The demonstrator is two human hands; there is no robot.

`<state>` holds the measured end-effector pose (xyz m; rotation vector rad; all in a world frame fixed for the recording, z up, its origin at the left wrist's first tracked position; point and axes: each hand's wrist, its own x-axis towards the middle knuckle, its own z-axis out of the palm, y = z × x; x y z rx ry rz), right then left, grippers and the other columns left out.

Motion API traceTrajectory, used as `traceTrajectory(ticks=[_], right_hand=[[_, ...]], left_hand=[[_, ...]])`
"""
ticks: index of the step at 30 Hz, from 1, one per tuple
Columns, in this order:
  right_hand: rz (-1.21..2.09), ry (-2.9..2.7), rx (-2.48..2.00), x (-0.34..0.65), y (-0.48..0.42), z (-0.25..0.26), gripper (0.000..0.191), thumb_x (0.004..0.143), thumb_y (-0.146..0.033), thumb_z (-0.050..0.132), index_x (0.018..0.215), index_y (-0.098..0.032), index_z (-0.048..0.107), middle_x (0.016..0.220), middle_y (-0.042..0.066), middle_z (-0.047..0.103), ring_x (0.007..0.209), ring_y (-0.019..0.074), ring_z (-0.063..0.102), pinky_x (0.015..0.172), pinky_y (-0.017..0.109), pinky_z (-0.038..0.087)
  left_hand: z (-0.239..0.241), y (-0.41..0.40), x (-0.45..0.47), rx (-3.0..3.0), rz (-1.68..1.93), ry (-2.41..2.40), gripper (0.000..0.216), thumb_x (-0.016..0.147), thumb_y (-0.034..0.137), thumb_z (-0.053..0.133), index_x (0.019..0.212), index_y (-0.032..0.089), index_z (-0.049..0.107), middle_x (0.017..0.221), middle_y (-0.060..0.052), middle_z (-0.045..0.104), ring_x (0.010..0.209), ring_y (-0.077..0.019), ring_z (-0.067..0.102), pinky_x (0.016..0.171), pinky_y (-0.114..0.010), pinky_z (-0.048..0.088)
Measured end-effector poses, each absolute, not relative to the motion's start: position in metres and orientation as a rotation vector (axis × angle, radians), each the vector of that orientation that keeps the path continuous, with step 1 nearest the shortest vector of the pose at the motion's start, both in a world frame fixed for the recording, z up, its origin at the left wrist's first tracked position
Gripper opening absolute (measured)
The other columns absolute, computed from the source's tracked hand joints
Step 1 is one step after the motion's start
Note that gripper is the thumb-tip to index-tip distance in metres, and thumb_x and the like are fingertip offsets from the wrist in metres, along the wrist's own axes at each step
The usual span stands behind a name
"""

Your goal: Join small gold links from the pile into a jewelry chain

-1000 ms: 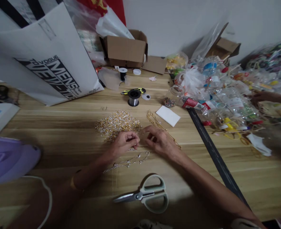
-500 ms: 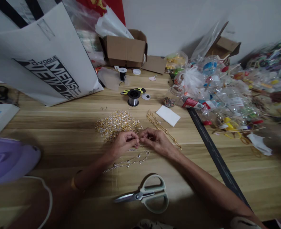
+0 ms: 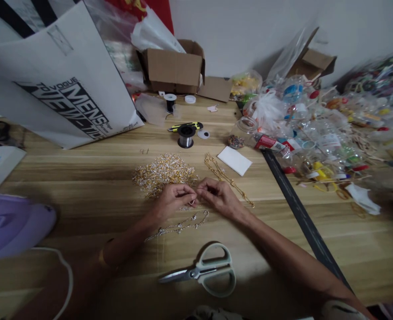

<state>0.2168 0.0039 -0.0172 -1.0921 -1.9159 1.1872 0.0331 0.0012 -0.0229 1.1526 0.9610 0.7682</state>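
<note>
My left hand (image 3: pixel 173 201) and my right hand (image 3: pixel 218 198) meet fingertip to fingertip over the wooden table (image 3: pixel 83 186). Both are pinched closed on a small piece at the top end of a silver beaded chain (image 3: pixel 179 226), which trails down to the left below them. A heap of gold and silver bead pins (image 3: pixel 163 172) lies just beyond my left hand. A gold chain (image 3: pixel 226 178) runs past my right hand on its far side.
Scissors (image 3: pixel 205 272) lie near the front edge. A wire spool (image 3: pixel 186 136), a white pad (image 3: pixel 234 161), a cardboard box (image 3: pixel 174 66), a big white bag (image 3: pixel 59 80), a black strip (image 3: pixel 296 204), cluttered plastic bottles (image 3: pixel 316 129), a purple object (image 3: pixel 13 224).
My right hand has moved left until its fingertips touch my left hand's. A co-worker's hand at the far right has left that spot among the bottles.
</note>
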Motion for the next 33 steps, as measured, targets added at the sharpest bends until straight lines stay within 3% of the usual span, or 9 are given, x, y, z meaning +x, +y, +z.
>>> traceTrajectory(ticks=[7, 11, 20, 33], right_hand=[[1.365, -1.734, -1.071, 0.219, 0.0097, -0.0233, 0.024, 0.087, -0.039, 0.053, 0.08, -0.016, 0.055, 0.063, -0.002, 0.052, 0.054, 0.009, 0.044, 0.051, 0.022, 0.033], [1.435, -1.658, -1.057, 0.2191, 0.0114, -0.0222, 0.024, 0.086, -0.039, 0.054, 0.079, -0.016, 0.054, 0.062, -0.002, 0.052, 0.051, 0.0086, 0.043, 0.049, 0.022, 0.033], [1.352, -1.713, -1.052, 0.2185, 0.0096, -0.0194, 0.023, 0.086, -0.035, 0.053, 0.077, -0.015, 0.056, 0.061, -0.002, 0.051, 0.054, 0.0084, 0.043, 0.051, 0.022, 0.033], [1.264, -1.812, -1.091, 0.2174, 0.0076, -0.0173, 0.022, 0.086, -0.034, 0.053, 0.079, -0.014, 0.059, 0.058, -0.004, 0.046, 0.052, 0.0079, 0.037, 0.05, 0.022, 0.028]], left_hand=[[-0.0269, 0.0026, 0.032, 0.957, 0.762, 0.942, 0.024, 0.072, 0.032, 0.068, 0.086, 0.013, 0.069, 0.078, -0.007, 0.073, 0.073, -0.0195, 0.069, 0.073, -0.033, 0.054], [-0.0267, 0.0021, 0.0327, 0.919, 0.744, 0.936, 0.022, 0.07, 0.029, 0.071, 0.082, 0.011, 0.069, 0.079, -0.009, 0.073, 0.072, -0.02, 0.069, 0.072, -0.034, 0.055], [-0.0235, 0.0003, 0.0345, 0.905, 0.696, 0.958, 0.016, 0.069, 0.023, 0.071, 0.079, 0.012, 0.069, 0.075, -0.006, 0.072, 0.068, -0.0161, 0.069, 0.067, -0.028, 0.054], [-0.0264, -0.0011, 0.0338, 0.884, 0.656, 0.889, 0.024, 0.073, 0.027, 0.068, 0.089, 0.01, 0.067, 0.079, -0.008, 0.072, 0.07, -0.0192, 0.069, 0.068, -0.032, 0.054]])
